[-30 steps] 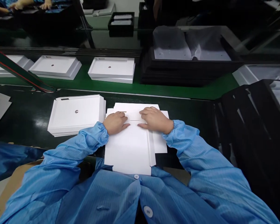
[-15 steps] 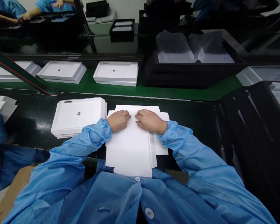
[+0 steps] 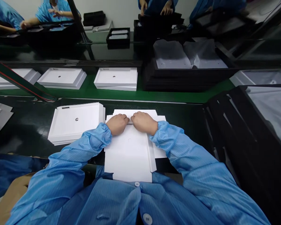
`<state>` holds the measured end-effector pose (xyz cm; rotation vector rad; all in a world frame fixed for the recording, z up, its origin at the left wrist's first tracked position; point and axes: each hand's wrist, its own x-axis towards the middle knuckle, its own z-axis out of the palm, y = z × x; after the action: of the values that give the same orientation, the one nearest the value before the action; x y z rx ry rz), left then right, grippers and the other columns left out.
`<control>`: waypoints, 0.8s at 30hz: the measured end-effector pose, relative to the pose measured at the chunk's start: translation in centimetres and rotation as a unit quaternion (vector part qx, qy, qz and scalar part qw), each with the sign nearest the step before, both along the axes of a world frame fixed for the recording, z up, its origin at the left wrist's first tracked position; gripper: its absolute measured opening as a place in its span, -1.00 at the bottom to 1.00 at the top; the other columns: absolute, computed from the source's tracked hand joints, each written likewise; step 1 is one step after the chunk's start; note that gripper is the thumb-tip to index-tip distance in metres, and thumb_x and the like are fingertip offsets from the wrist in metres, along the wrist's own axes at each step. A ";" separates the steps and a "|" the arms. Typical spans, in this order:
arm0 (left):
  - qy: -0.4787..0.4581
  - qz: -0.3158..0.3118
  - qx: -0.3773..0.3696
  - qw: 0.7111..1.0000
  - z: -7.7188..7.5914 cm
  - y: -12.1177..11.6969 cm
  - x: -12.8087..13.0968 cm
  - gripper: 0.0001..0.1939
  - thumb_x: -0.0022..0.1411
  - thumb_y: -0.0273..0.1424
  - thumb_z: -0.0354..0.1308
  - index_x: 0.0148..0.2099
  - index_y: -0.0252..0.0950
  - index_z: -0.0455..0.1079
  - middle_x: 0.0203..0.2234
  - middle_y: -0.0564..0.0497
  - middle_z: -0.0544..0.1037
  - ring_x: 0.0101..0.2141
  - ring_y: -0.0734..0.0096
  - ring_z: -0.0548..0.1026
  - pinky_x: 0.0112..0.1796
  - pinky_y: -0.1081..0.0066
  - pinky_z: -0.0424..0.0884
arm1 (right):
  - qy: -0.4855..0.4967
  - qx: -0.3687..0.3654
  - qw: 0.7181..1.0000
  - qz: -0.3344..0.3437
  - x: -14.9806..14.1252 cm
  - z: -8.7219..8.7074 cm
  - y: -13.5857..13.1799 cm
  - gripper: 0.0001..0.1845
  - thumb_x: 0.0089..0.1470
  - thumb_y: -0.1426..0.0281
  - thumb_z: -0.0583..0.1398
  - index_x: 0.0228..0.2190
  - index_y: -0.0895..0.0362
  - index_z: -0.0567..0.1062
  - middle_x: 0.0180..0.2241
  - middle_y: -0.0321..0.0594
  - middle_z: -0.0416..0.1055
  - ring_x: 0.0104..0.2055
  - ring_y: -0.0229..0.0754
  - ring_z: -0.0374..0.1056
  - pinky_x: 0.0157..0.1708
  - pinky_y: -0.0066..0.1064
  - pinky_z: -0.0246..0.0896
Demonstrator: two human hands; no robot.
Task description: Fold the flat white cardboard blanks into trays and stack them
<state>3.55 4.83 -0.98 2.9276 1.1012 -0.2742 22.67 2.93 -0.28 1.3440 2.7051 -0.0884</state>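
A flat white cardboard blank [image 3: 130, 153] with cut flaps lies in front of me, its near end reaching my jacket. More white sheet shows beneath it on the right. My left hand [image 3: 118, 124] is closed, its curled fingers gripping the blank at a crosswise fold near the far end. Close beside it, my right hand [image 3: 144, 122] is closed on the same fold, fingertips bent down. Only a small gap separates the two hands. A short raised edge of the fold shows between them; the fingertips are partly hidden.
Left of the blank is a stack of folded white trays [image 3: 77, 122] with a round hole. More white trays [image 3: 115, 76] stand on the green ledge. Black trays are stacked at the back [image 3: 189, 78] and right [image 3: 239, 131]. Co-workers in blue sleeves are across the bench.
My hands have drawn together along the fold and their fingers have curled in, the right hand moving left. The fold's edge has lifted slightly. A co-worker's arm at the left came in and went.
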 end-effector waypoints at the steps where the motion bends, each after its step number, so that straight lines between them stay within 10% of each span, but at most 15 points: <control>1: 0.006 0.004 -0.013 1.000 0.3 0.2 0.3 -0.67 0.26 -0.58 -0.01 -0.02 -0.38 0.49 -0.15 -0.21 0.54 -0.13 0.13 0.51 -0.11 0.21 0.41 | -0.003 -0.012 1.000 0.004 0.1 0.3 0.3 -0.65 0.21 0.58 0.02 -0.13 0.25 0.57 -0.10 0.10 0.52 -0.04 0.04 0.42 -0.14 -0.27 0.29; 10: -0.004 0.190 -0.152 0.970 2.5 5.1 0.8 -0.65 0.31 -0.29 0.16 0.13 -0.11 0.42 -0.06 0.01 0.61 -0.06 0.25 0.56 -0.09 0.36 0.42 | 0.066 -0.117 0.986 -0.101 1.4 0.4 4.2 -0.51 0.22 0.32 0.24 0.17 0.05 0.42 0.04 -0.07 0.53 0.04 -0.01 0.45 -0.10 -0.35 0.26; 16: -0.037 0.076 -0.064 0.994 1.9 4.4 -0.8 -0.48 0.27 -0.10 0.22 0.21 -0.17 0.43 0.05 -0.07 0.52 0.05 0.14 0.49 0.04 0.27 0.37 | 0.072 0.000 0.997 -0.038 2.0 -1.3 2.1 -0.40 0.27 0.09 0.20 0.21 0.13 0.36 0.02 -0.02 0.47 0.08 0.03 0.33 0.06 -0.24 0.16; 24: 0.001 0.031 0.044 0.999 0.6 2.8 -0.6 -0.60 0.43 -0.23 0.02 0.16 -0.34 0.42 -0.09 -0.22 0.51 -0.09 0.11 0.51 -0.09 0.20 0.36 | 0.043 0.058 0.996 -0.048 1.2 -1.5 1.6 -0.59 0.35 0.27 0.07 0.08 0.24 0.45 -0.02 0.10 0.46 0.03 0.02 0.32 -0.02 -0.23 0.11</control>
<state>2.95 7.61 -0.43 2.9617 1.2338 -0.2339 23.85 4.55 -1.73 1.5359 2.7536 0.0023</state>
